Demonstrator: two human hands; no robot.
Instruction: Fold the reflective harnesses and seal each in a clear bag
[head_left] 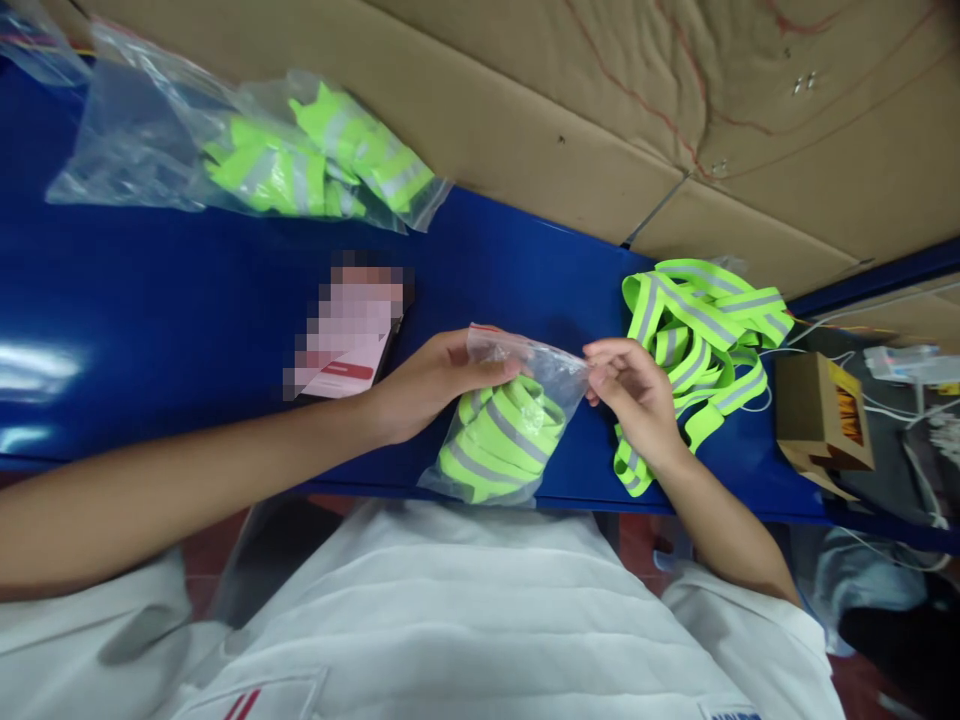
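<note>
Our left hand (439, 378) holds bag (551, 360) edge, right hand (636, 395) pinches opposite corner; closure unclear. We'd pull mouth taut, strap (501, 440) below.

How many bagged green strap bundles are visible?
3: one bundle in the bag between the left hand and right hand; at upper left, a second and third, possibly hiding more.

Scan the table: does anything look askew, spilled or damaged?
Only the loose strapping stands out: it lies tangled in a heap by the right hand, unlike the compact bundle in the bag that the left hand also holds. No spill or clear damage shows.
</note>
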